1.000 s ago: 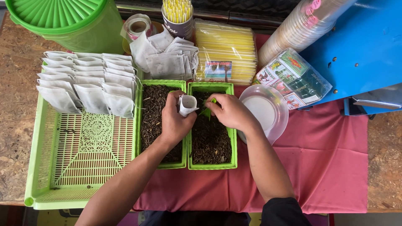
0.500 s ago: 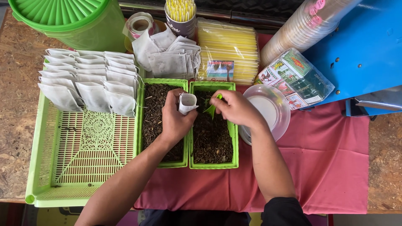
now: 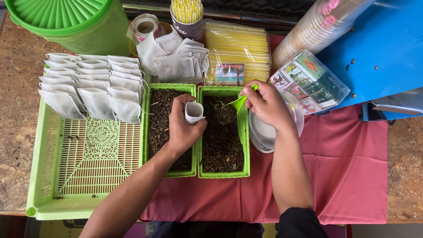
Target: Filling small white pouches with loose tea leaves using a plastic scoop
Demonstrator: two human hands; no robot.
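— Which way does the scoop point?

— The small green scoop (image 3: 240, 100) lies slanted: its handle runs up and right into the right hand (image 3: 268, 105), its bowl dips down and left over the right green tray (image 3: 245, 132) of dark dried leaves. The right hand's grip is closed on the handle.

— And the little bag?

— The left hand (image 3: 180, 128) has its grip wrapped around a small white paper bag (image 3: 193, 111), upright, mouth open toward the top, just above the rims where the two trays meet. The left green tray (image 3: 145, 132) holds the same dark leaves.

— What does the bag look like?

— White, thin, slightly creased, rounded open at the mouth.

— Packages around?

— A flat clear pack of yellow strips (image 3: 238, 53) with a small picture label lies behind the trays. To the right, a clear packet of colourful printed cards (image 3: 308, 81) rests by a blue box (image 3: 379, 48). Filled white bags (image 3: 88, 86) sit in rows on a large green basket tray (image 3: 79, 176), on the worktop's red cloth (image 3: 352, 176).
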